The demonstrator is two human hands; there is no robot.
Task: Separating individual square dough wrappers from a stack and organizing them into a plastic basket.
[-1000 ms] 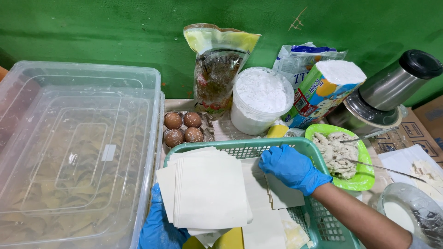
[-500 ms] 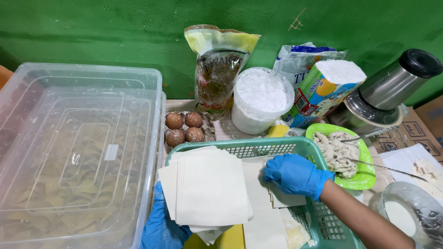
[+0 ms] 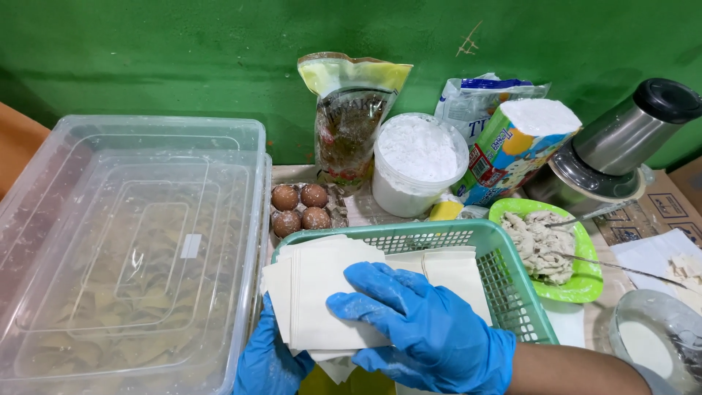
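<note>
Change: the right hand [image 3: 428, 333] has moved from the green basket [image 3: 512, 281] onto the stack of wrapper sheets [image 3: 322, 292].
Grip: right fingers spread flat on top; left hand [image 3: 267, 362] cups the stack from below, over the basket's left edge.
Count: four eggs [image 3: 300, 207], two gloved hands.

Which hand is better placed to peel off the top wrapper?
Probably the right hand: it lies on top of the wrapper stack, fingers on the top sheet. The left hand is underneath, supporting the stack.
</note>
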